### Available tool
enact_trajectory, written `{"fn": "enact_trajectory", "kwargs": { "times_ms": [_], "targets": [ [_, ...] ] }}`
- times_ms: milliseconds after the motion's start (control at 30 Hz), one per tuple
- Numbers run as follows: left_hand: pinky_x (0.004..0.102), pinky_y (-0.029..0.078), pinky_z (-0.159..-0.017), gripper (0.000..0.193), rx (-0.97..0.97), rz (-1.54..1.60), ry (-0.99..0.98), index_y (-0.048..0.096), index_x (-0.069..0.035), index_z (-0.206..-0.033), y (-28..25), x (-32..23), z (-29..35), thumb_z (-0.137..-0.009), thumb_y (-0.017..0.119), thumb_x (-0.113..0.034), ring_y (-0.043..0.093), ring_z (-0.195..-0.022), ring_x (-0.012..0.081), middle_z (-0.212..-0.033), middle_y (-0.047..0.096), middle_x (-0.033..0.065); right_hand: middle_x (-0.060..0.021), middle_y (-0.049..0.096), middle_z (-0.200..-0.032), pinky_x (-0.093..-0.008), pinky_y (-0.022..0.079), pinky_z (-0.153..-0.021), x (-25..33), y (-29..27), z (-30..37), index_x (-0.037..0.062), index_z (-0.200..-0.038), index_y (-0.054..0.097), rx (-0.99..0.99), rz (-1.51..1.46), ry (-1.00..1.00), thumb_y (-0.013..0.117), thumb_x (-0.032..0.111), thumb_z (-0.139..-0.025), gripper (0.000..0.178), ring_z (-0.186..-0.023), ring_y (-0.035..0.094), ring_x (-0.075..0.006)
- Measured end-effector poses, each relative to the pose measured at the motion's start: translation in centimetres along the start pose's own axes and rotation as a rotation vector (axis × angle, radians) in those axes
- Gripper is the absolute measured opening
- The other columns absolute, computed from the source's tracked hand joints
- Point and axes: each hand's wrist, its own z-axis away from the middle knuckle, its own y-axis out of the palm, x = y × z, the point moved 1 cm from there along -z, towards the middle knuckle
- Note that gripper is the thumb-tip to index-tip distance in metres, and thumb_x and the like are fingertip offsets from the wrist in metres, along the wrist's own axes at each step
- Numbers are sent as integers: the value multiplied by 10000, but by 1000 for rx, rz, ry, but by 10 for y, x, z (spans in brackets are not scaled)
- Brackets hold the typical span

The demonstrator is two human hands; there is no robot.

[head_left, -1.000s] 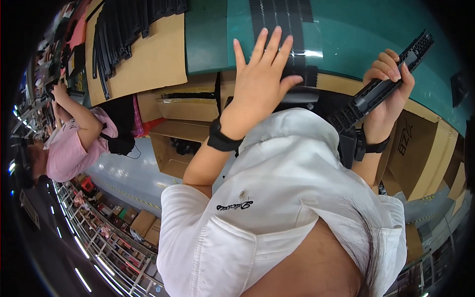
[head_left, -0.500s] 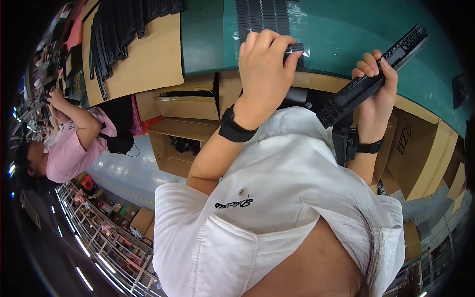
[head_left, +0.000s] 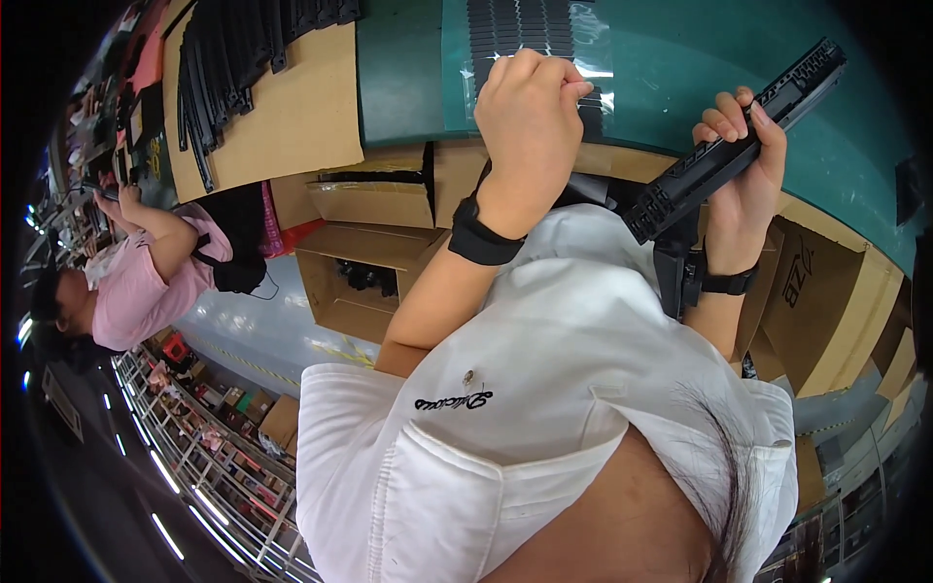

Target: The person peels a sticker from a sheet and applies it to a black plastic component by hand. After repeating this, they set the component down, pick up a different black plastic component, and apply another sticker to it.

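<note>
In my right hand (head_left: pixel 743 160) is a long black slotted plastic housing (head_left: pixel 777 109), held at a slant with its far end up to the right. My fingers and thumb wrap round its middle. My left hand (head_left: pixel 530 126) is closed, its thumb and forefinger pressed together, just over the near edge of a clear sheet (head_left: pixel 591 58) bearing rows of small black strips (head_left: pixel 520 27). Whatever is in that pinch, if anything, is too small or hidden to make out. The sheet lies on the green tabletop (head_left: pixel 398 78).
At the left, several long black plastic bars (head_left: pixel 219 68) lie on a cardboard sheet (head_left: pixel 301 107). Open cardboard boxes (head_left: pixel 345 316) stand below the table edge, another box (head_left: pixel 826 301) at the right. A person in pink (head_left: pixel 160 262) works farther left. A dark piece (head_left: pixel 909 185) lies far right.
My left hand has shifted slightly right and turned, its fingers drawing together into a pinch as it comes off the strips. My right hand and the housing have barely moved.
</note>
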Motion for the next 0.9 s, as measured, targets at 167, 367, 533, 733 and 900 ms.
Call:
{"fn": "enact_trajectory", "kwargs": {
  "times_ms": [167,367,533,733,900],
  "targets": [
    [343,402,-671,98,-50,-50,31,607,-80,-729,6,-3,6,-694,697,-94,499,-741,241,-756,529,34,-19,395,-727,-252,404,-691,1,3,-2,24,-949,435,59,-3,12,517,92,-858,140,-677,431,-104],
    [342,386,-697,124,-80,67,28,593,-87,-763,9,0,9,-696,697,-91,487,-763,238,-789,525,28,-20,393,-724,-252,403,-690,5,5,-2,19,-943,432,86,-16,6,514,88,-860,135,-675,430,-104],
    [341,385,-694,135,-115,5,109,590,-90,-769,12,1,13,-692,701,-88,481,-761,234,-786,521,26,-21,392,-723,-252,401,-689,5,6,-3,16,-938,429,73,-26,9,511,83,-861,131,-675,430,-104],
    [339,377,-681,131,-160,47,120,592,-96,-762,15,4,12,-689,700,-85,477,-762,227,-785,519,23,-26,427,-724,-278,405,-693,8,2,-7,18,-916,478,90,-16,44,532,126,-854,136,-704,455,-128],
    [347,369,-686,109,-108,34,93,593,-98,-757,13,1,12,-705,687,-82,476,-762,232,-786,518,28,-15,424,-683,-277,406,-666,5,9,-9,29,-844,479,22,14,50,535,117,-844,104,-662,453,-120]
  ]
}}
